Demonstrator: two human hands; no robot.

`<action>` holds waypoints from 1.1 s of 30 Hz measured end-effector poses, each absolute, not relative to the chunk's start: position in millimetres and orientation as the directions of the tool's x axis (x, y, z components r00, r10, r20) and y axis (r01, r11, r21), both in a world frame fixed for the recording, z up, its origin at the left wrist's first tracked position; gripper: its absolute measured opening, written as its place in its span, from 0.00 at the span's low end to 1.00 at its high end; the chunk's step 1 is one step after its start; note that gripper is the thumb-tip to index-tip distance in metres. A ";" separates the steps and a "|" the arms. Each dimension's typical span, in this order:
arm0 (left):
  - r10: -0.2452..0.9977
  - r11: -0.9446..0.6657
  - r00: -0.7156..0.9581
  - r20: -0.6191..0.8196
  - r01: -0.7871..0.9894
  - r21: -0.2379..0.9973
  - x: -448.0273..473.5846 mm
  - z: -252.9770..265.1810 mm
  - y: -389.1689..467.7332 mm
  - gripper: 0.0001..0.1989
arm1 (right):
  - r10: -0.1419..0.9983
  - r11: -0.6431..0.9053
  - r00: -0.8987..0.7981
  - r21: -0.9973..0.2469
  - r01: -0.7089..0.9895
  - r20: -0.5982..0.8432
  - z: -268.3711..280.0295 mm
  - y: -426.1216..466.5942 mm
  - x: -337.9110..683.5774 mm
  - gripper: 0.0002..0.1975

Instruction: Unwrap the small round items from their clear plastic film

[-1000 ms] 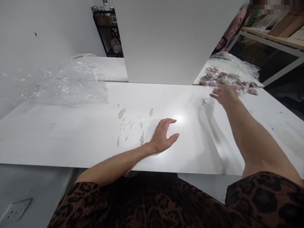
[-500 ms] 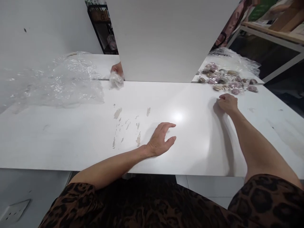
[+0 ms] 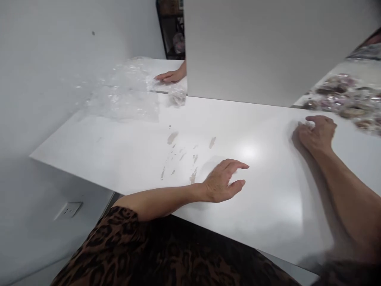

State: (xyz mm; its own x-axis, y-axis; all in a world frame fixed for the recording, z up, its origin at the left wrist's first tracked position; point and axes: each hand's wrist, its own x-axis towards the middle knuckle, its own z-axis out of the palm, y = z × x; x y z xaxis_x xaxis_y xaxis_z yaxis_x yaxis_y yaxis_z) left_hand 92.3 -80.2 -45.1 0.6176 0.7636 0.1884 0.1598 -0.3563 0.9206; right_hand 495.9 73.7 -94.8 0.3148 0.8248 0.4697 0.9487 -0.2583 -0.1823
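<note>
My left hand (image 3: pixel 228 180) rests on the white table (image 3: pixel 268 198), fingers stretched and thumb apart, with nothing between them. Farther right, my right hand (image 3: pixel 320 133) is low over the tabletop, its fingers loosely curled with a gap between thumb and index finger. I see nothing clearly held in it. Just beyond it lie several small brown and purplish pieces in clear plastic wrap (image 3: pixel 354 111), blurred and partly cut off by the frame's edge.
Clear plastic bags (image 3: pixel 127 99) are heaped at the far left by the wall. Beside them sits a crumpled plastic bundle (image 3: pixel 177 96). Another person's hand (image 3: pixel 171 75) lies behind it. An upright white panel (image 3: pixel 238 51) stands along the table's back edge.
The view has swung right. My right hand's fingers have parted from a closer curl. The other person's hand has let go of the plastic bundle and now lies flat behind it.
</note>
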 end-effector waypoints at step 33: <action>0.957 0.184 0.265 -0.118 -0.243 0.952 12.8 -18.0 27.2 0.06 | 0.946 -0.079 0.291 -0.766 0.638 0.145 -52.8 -2.7 309.4 0.20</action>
State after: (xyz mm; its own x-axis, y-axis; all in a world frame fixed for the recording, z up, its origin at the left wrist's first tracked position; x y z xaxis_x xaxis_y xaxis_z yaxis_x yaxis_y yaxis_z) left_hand 12.8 27.2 -18.0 0.2646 0.9571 -0.1179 -0.2427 0.1844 0.9524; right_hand 309.4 -2.7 -52.8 0.2911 0.9456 0.1453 0.6382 -0.0788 -0.7658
